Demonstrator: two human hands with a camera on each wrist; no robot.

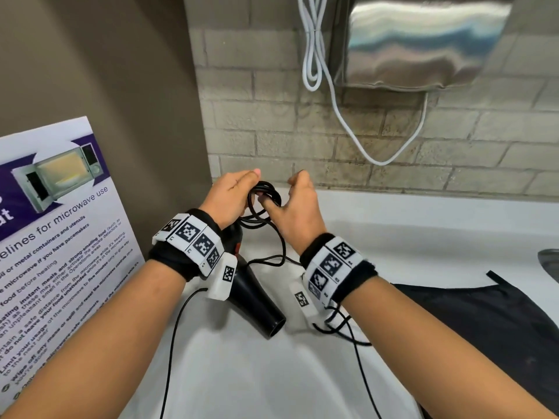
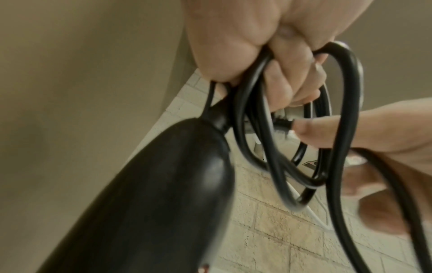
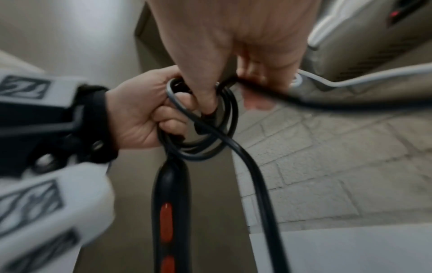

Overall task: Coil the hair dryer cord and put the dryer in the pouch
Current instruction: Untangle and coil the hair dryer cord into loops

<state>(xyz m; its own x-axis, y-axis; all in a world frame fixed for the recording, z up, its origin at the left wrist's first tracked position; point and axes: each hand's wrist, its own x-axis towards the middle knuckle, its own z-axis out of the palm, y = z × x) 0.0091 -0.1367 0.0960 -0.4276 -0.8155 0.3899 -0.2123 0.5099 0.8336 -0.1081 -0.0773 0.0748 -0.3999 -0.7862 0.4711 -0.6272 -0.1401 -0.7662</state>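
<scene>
Several black loops of the cord (image 1: 262,201) are gathered and clamped in the curled fingers of the left hand (image 1: 230,198), above the rear left part of the white worktop (image 1: 423,237). The hair dryer (image 1: 257,300) is suspended below this hand, close to the left edge of the worktop, with its handle uppermost and its nozzle directed down and to the right. Orange switches are visible on the handle in the right wrist view. A free run of the cord is pinched by the right hand (image 1: 298,207), whose thumb is inserted through the loops; the remaining cord trails down from that hand onto the worktop. The black pouch (image 1: 499,322) is laid flat at the right side of the worktop, well apart from the dryer. A microwave poster (image 1: 54,237) is propped against the left wall. A metal wall unit (image 1: 423,40) and a white cable (image 1: 314,55) are mounted on the brick wall behind.
</scene>
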